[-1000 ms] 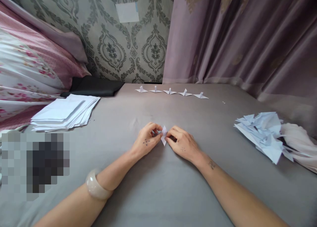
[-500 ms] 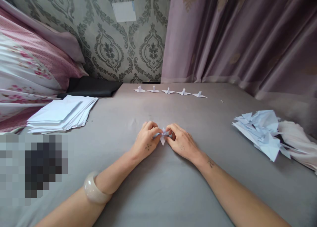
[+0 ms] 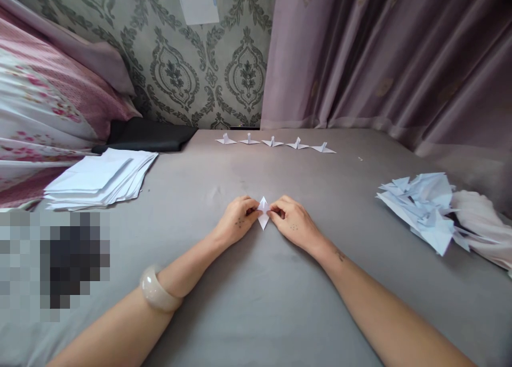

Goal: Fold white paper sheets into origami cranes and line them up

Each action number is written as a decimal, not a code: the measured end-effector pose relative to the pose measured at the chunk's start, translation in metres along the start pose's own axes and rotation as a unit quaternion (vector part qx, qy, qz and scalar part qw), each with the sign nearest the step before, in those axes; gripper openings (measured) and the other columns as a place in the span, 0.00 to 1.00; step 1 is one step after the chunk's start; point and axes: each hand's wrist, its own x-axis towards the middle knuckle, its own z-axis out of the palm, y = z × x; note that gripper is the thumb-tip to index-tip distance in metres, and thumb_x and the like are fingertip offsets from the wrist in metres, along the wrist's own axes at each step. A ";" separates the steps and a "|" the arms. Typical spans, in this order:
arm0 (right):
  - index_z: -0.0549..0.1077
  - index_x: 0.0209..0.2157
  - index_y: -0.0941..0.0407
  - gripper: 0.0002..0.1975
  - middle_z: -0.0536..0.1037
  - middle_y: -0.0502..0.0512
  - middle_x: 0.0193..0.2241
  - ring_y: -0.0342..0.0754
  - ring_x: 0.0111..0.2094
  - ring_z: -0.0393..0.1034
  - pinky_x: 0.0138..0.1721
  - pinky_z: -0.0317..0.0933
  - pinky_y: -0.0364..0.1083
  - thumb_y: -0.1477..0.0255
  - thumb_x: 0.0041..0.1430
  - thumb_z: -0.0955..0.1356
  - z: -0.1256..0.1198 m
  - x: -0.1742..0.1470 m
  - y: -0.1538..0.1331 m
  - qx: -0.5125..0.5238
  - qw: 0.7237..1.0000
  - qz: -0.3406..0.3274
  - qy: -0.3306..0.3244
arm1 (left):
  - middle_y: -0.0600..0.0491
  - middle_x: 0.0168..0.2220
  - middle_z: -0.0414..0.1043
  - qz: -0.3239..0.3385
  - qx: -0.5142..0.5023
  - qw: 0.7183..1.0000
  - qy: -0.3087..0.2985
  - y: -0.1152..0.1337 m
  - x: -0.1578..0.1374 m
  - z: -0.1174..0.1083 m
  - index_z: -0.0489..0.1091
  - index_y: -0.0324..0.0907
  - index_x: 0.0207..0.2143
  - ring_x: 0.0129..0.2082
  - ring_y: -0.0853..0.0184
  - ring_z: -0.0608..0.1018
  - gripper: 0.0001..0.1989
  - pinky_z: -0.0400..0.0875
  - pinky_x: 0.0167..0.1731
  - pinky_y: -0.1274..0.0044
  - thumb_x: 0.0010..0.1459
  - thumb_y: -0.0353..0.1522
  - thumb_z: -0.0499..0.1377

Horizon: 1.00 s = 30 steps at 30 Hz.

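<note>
Between my two hands a small folded white paper piece [image 3: 263, 222], diamond-shaped from above, is held just above or on the grey cloth. My left hand [image 3: 239, 217] pinches its left side between thumb and fingers. On its right side my right hand [image 3: 294, 221] does the same, fingers curled in. The paper's top and bottom points show, while its side parts are hidden by my fingertips. Farther back, several folded paper cranes [image 3: 272, 142] stand in a row, wings spread.
A stack of white paper sheets [image 3: 92, 177] lies at the left, near a folded black cloth [image 3: 148, 135]. At the right is a heap of folded paper pieces [image 3: 424, 207] beside a pale cloth [image 3: 480, 223]. Patterned wallpaper [image 3: 176, 79] and a mauve curtain [image 3: 340, 57] close off the back.
The paper between my fingers now lies flatter and shows a full diamond outline, where before its middle was bunched up. My fingertips have shifted slightly, and the view has tilted a little.
</note>
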 end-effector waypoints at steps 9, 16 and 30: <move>0.72 0.33 0.53 0.08 0.72 0.52 0.37 0.44 0.33 0.67 0.34 0.55 0.43 0.70 0.62 0.63 -0.006 0.001 -0.003 -0.056 0.998 0.004 -0.025 | 0.54 0.26 0.62 0.036 0.009 0.999 0.009 -0.005 0.006 0.004 0.62 0.40 0.22 0.29 0.69 0.65 0.10 0.59 0.32 0.77 0.57 0.31 0.53; 0.72 0.33 0.55 0.04 0.72 0.51 0.34 0.42 0.30 0.65 0.34 0.55 0.42 0.71 0.57 0.65 -0.002 0.006 0.005 -0.022 0.999 0.009 -0.025 | 0.60 0.22 0.57 -0.016 -0.115 0.993 -0.023 -0.001 0.014 -0.001 0.67 0.39 0.27 0.24 0.73 0.61 0.06 0.56 0.25 0.80 0.51 0.33 0.56; 0.68 0.35 0.55 0.08 0.75 0.49 0.30 0.41 0.27 0.67 0.32 0.60 0.42 0.71 0.50 0.67 -0.006 0.007 0.001 0.057 0.996 0.063 -0.020 | 0.59 0.20 0.59 -0.049 -0.248 0.968 -0.011 0.001 0.013 0.005 0.69 0.37 0.23 0.22 0.74 0.61 0.12 0.53 0.22 0.82 0.47 0.38 0.59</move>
